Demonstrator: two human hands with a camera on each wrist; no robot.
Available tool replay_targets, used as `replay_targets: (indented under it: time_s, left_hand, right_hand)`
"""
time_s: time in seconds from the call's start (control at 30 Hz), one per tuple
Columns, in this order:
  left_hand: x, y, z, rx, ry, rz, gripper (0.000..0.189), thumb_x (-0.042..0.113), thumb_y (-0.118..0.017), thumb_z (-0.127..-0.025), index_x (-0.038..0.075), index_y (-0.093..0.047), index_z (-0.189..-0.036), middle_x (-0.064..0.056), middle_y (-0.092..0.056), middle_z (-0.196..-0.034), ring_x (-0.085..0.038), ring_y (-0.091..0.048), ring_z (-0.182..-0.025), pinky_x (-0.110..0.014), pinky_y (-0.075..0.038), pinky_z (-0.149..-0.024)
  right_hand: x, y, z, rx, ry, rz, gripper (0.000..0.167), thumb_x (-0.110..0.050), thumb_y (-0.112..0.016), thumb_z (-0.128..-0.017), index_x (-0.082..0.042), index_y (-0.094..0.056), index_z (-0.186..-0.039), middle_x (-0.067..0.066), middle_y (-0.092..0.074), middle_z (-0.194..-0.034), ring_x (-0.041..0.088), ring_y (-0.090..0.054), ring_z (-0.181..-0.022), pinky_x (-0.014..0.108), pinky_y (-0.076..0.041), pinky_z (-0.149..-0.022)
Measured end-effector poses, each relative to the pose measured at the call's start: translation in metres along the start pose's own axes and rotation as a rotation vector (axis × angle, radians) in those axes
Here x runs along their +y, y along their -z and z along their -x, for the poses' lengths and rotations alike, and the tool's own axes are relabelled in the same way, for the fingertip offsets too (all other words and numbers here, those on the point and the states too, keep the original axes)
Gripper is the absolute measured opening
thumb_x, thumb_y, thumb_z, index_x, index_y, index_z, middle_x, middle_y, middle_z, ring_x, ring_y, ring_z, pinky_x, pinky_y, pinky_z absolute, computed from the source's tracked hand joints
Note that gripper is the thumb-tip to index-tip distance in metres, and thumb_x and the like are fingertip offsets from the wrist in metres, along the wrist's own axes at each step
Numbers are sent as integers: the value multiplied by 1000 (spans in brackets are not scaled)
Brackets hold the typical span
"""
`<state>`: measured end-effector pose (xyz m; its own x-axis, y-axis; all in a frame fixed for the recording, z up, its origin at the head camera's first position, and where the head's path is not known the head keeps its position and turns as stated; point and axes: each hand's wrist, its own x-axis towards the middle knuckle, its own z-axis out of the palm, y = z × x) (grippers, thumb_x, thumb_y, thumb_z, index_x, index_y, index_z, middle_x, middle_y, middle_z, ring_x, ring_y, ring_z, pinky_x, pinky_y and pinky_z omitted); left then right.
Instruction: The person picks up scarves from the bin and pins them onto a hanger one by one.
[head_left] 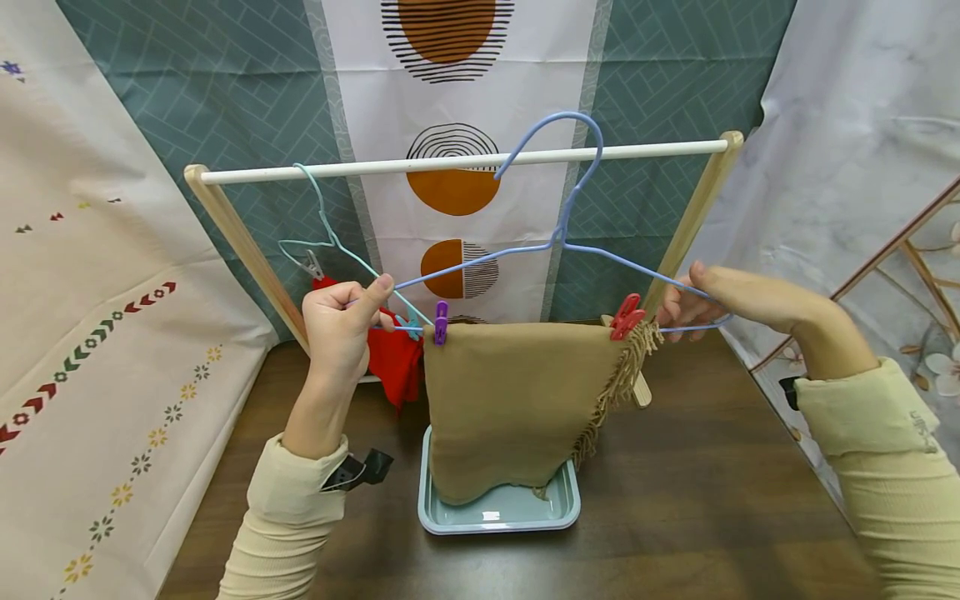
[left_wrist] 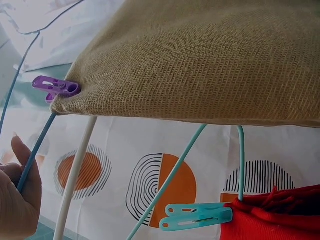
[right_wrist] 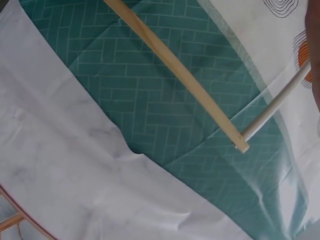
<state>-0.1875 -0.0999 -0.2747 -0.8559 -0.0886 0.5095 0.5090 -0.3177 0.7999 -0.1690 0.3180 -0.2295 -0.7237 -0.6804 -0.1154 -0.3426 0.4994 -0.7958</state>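
Note:
My left hand grips the left end of a blue clothes hanger in the head view. My right hand holds its right end, fingers around the corner. Over the lower bar hangs a brown fringed cloth. A purple clothespin pins its left corner, and a red clothespin sits at the right beside the fringe. The hanger's hook overlaps the white rod. In the left wrist view, the purple clothespin bites the cloth's edge. Only a sliver of hand shows in the right wrist view.
A teal hanger hangs from the rod's left part, carrying a red cloth pinned with a teal clothespin. Wooden posts support the rod. Below the brown cloth, a light blue tray stands on the dark wooden table.

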Motion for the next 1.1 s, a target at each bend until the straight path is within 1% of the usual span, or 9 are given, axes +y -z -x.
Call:
replay_targets:
  time_s: [0.1, 0.23, 0.3, 0.4, 0.6, 0.77, 0.87, 1.0, 1.1]
  left_hand:
    - [-1, 0, 0, 0, 2, 1, 51, -1, -66, -78, 3, -32, -40, -1, -22, -42, -14, -31, -33, -27, -48, -44]
    - [-3, 0, 0, -5, -1, -10, 50, -1, -66, -78, 3, -33, -40, 0, -22, -43, -13, -33, -32, -26, -49, -45]
    - [-4, -1, 0, -16, -4, -14, 50, -1, -67, -78, 3, -34, -40, 0, -22, -42, -13, -36, -33, -26, -49, -46]
    - [-4, -1, -1, -39, -12, -20, 49, 1, -68, -78, 2, -35, -41, 0, -25, -41, -16, -44, -35, -27, -50, -48]
    - [-4, -3, -4, -70, -23, -84, 49, 5, -69, -78, -2, -36, -43, -2, -35, -39, -20, -55, -43, -27, -50, -51]
    - [-1, -8, -9, -101, -30, -89, 38, 4, -67, -80, -5, -49, -48, -6, -50, -46, -18, -61, -51, -28, -53, -60]
    - [0, -12, -11, -123, -49, -104, 25, 2, -64, -82, -1, -59, -57, -5, -58, -55, -17, -62, -58, -26, -53, -63]
    - [3, -18, -11, -133, -73, -155, 5, 1, -62, -82, 3, -65, -79, -4, -64, -74, -17, -63, -70, -23, -51, -68]
    - [4, -18, -8, -146, -69, -145, 22, -1, -61, -81, 0, -61, -103, -7, -64, -91, -19, -62, -82, -25, -50, -76]
  right_hand:
    - [0, -1, -1, -68, 2, -55, 67, -47, -5, -96, 5, -46, -90, 16, -66, -91, 28, -64, -82, 38, -51, -67]
    - [1, -5, -1, -83, 1, -90, 67, -44, -2, -97, 5, -46, -83, 16, -66, -82, 27, -63, -72, 37, -49, -56]
    - [1, -8, -1, -69, 24, -95, 66, -39, -3, -99, 5, -48, -79, 15, -64, -75, 24, -60, -64, 34, -46, -49]
    - [2, -12, 3, -47, 87, -80, 62, -33, -5, -100, 1, -49, -73, 12, -59, -66, 20, -57, -64, 33, -39, -43]
    - [-1, -14, 17, 35, 159, -49, 54, -20, -13, -102, -4, -48, -64, 8, -62, -77, 17, -59, -76, 31, -41, -47]
    - [-10, -10, 29, 109, 192, -44, 47, -11, -15, -101, -4, -44, -65, 7, -53, -64, 16, -60, -77, 30, -39, -45]
    - [-13, -5, 37, 138, 226, -57, 46, -6, -14, -100, -4, -41, -64, 9, -45, -58, 16, -59, -75, 28, -39, -47]
    - [-17, 3, 47, 173, 251, -29, 45, -2, -13, -99, -3, -40, -63, 8, -37, -53, 17, -58, -75, 24, -43, -59]
    - [-20, 8, 57, 247, 200, 45, 46, -6, -15, -100, -4, -42, -63, 7, -42, -55, 16, -59, -76, 23, -45, -60]
